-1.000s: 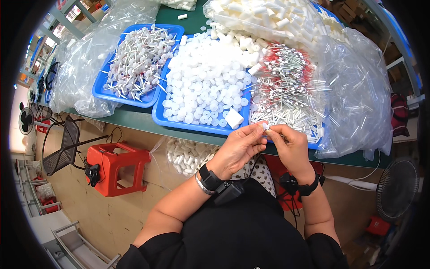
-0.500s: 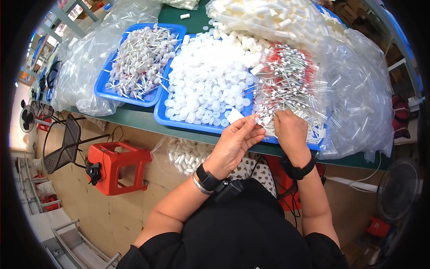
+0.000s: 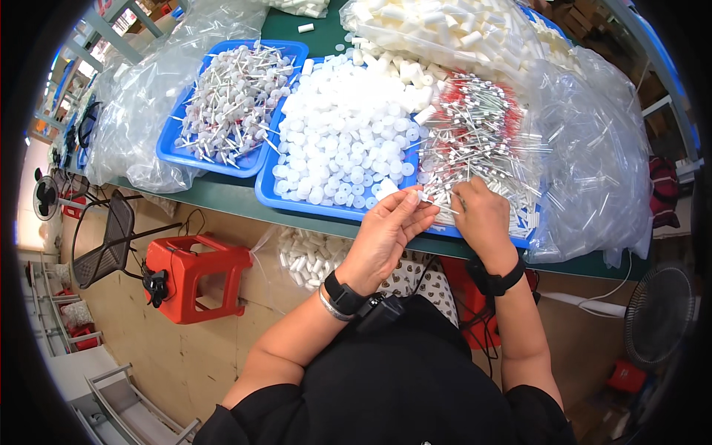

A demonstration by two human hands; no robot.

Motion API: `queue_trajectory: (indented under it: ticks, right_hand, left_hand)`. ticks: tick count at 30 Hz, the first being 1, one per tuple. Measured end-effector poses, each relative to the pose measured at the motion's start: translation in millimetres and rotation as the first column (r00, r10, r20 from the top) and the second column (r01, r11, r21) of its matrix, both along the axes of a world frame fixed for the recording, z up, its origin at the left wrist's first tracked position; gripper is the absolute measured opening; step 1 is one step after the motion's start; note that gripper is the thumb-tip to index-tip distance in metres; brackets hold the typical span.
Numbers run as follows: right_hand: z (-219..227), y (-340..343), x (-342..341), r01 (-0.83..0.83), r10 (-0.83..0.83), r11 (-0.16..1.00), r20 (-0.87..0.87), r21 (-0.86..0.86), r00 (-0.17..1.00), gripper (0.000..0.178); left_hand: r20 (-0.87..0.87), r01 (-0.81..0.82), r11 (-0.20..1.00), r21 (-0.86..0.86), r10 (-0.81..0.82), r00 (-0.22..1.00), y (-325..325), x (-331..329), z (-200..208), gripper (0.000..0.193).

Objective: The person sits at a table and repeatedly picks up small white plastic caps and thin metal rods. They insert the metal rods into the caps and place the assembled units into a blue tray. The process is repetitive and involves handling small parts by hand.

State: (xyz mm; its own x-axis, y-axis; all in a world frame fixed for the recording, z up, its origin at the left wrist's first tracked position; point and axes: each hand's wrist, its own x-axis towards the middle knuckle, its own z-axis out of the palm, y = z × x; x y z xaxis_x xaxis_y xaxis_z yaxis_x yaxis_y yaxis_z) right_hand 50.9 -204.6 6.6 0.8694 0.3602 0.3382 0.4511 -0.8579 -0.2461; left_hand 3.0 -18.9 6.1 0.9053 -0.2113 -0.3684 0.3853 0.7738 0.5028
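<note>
My left hand [image 3: 389, 233] pinches thumb and forefinger together over the front edge of the middle blue tray. From that pinch a white cylindrical piece [image 3: 387, 188] sticks out toward the tray, and a thin pale rod [image 3: 443, 208] points out on the other side, toward my right hand. My right hand [image 3: 483, 219] has its fingers curled at the near edge of a pile of thin metal rods [image 3: 478, 141] with red and white ends; what its fingertips hold is hidden. Translucent white discs [image 3: 345, 148] with center holes heap up in the middle tray [image 3: 267, 194].
A left blue tray [image 3: 172, 153] holds rods fitted with discs. Plastic bags [image 3: 593, 163] flank the trays, and a large bag of white cylinders [image 3: 460, 30] lies behind. Below the green table [image 3: 222, 199] stand a red stool [image 3: 196, 274] and a fan [image 3: 658, 315].
My right hand has shifted slightly up and away from my body. The white piece in my left hand shows a little less, while the thin rod between my hands shows more clearly.
</note>
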Motion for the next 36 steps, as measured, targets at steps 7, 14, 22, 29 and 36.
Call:
queue_trajectory:
  ticks: [7,14,22,29,36]
  right_hand:
    - [20.9,-2.5,-16.2,-0.061,0.092,0.919,-0.062,0.390,0.994,0.009]
    - [25.5,-7.2,-25.2,-0.049,0.113,0.905,-0.127,0.423,0.985,0.009]
    - [22.8,-6.4,-24.2,-0.103,0.135,0.895,-0.042,0.434,0.990,0.010]
    - [25.2,-6.3,-26.2,-0.116,0.141,0.893,-0.024,0.434,0.990,0.010]
    - [24.2,-2.6,-23.5,-0.219,0.209,0.886,0.070,0.410,0.976,0.009]
  left_hand:
    - [0.015,-0.086,0.996,0.003,0.086,0.996,2.1,4.6,2.4,0.024]
    - [0.008,-0.074,0.997,-0.008,0.074,0.997,-0.8,3.6,2.3,0.023]
    - [0.014,-0.084,0.996,0.004,0.084,0.996,0.9,4.6,1.3,0.023]
    - [0.009,-0.090,0.996,0.005,0.090,0.996,1.0,4.4,-0.5,0.022]
    - [0.047,-0.025,1.000,0.012,0.025,0.999,-3.2,1.5,-3.3,0.028]
